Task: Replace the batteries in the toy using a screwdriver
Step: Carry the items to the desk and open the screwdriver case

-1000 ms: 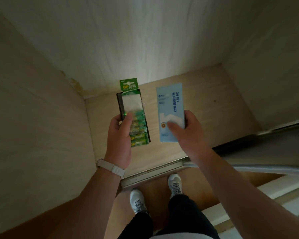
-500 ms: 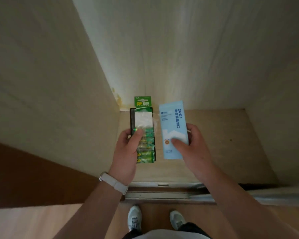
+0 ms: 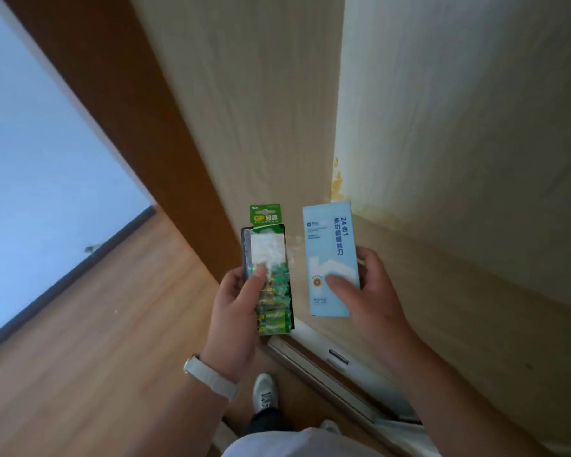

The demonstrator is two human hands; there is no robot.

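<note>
The person holds 2 packages in front of the body, 1 in each hand, above the corner where the wooden floor (image 3: pixel 96 324) meets a pale wood-grain compartment.

The brown edge strip (image 3: pixel 139 127) of the compartment wall runs just left of and behind the battery pack (image 3: pixel 271 278). The metal track (image 3: pixel 327 367) lies below both packages. To the left, the floor gives wide room. To the right, the pale back panel (image 3: pixel 459 127) stands behind the blue screwdriver box (image 3: pixel 330 258).

The left hand (image 3: pixel 238 301) grips the lower half of the battery pack, with the thumb pressed on its front and the fingers curled round its left edge. The right hand (image 3: pixel 370 291) grips the box in the same way, thumb on the front and fingers round the right edge. A white wristband (image 3: pixel 211 379) is on the left wrist.

The 2 packages are side by side with a narrow gap and do not touch. Both long axes run away from the person, almost parallel. The green hanging tab of the pack points to the far side. The printed text on the box runs along its long axis. The batteries lie across the pack, but they are too blurred to count.

2 white shoes are visible below, 1 (image 3: pixel 265 390) fully, 1 only partly.
</note>
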